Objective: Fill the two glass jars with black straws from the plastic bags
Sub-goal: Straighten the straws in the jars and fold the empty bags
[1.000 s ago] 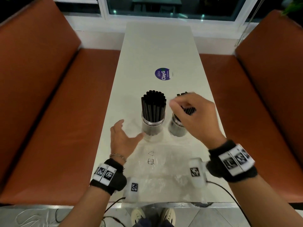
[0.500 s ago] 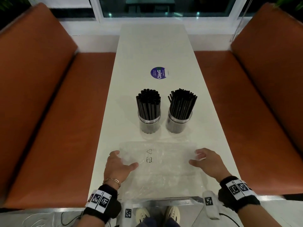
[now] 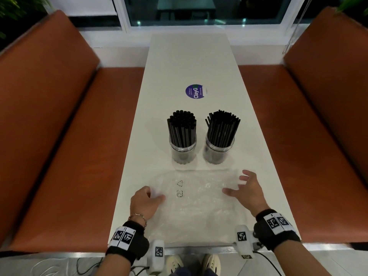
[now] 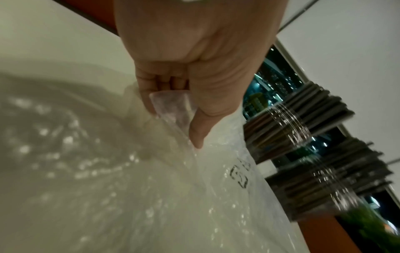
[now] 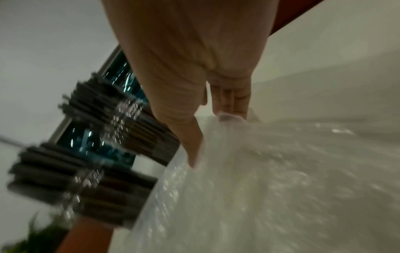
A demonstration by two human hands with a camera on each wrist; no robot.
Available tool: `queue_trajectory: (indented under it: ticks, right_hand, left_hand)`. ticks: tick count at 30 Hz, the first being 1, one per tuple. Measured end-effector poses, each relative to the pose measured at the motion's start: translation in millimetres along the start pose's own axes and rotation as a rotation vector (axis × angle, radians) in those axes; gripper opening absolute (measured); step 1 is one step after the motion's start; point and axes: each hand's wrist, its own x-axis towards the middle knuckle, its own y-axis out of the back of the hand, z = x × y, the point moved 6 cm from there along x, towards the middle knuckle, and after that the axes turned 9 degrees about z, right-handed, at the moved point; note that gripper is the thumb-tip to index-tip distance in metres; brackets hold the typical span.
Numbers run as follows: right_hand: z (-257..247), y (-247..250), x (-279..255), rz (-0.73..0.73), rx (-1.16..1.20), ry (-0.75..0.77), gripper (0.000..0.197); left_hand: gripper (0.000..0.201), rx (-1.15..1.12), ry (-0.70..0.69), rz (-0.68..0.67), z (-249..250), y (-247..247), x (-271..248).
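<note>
Two glass jars stand side by side mid-table in the head view, the left jar (image 3: 182, 154) and the right jar (image 3: 218, 154), each packed with upright black straws (image 3: 182, 126). In front of them a clear plastic bag (image 3: 199, 204) lies flat, with no straws in it. My left hand (image 3: 157, 196) pinches the bag's left edge; the left wrist view shows a fold of plastic (image 4: 173, 106) between thumb and curled fingers. Spread over the bag's right end, my right hand (image 3: 237, 186) has its thumb and fingertips (image 5: 229, 113) touching the plastic.
The long white table (image 3: 189, 56) runs away from me to a window. A round purple sticker (image 3: 196, 91) lies beyond the jars. Orange benches flank it, one on the left (image 3: 59, 136) and one on the right (image 3: 318, 136). The bag reaches the table's near edge.
A second ago my right hand was on the right jar's straws and my left hand beside the left jar. Both hands have drawn back to the bag's two ends.
</note>
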Motion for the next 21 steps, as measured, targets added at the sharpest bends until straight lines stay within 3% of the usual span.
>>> queue_trajectory:
  ticks: [3,6,9,10,15,17,21]
  right_hand:
    - [11,0,3,-0.148,0.031,-0.108,0.119]
    - [16,-1,2,-0.262,-0.053,-0.082,0.119]
    - [12,0,-2,-0.300,-0.144,0.030,0.103]
    - [12,1,-3,-0.321,-0.139,0.058,0.096]
    - [11,11,-19,-0.531,0.026,0.078,0.074]
    - [10,12,-27,-0.588,0.029,0.103,0.066]
    - [15,15,-22,-0.458,0.061,0.121,0.032]
  left_hand:
    - [0.058,-0.113,-0.017,-0.037,-6,0,5]
    - [0.051,-0.207,-0.040,-0.122,-12,-1,10]
    - [0.015,-0.388,-0.042,-0.251,-6,4,1]
    - [0.013,-0.463,-0.022,-0.290,-5,6,-3]
    - [0.018,-0.585,0.046,-0.272,-8,10,-3]
    - [0.031,-0.559,0.039,-0.292,-10,6,-2]
    - [0.065,-0.470,-0.008,-0.429,-16,0,5]
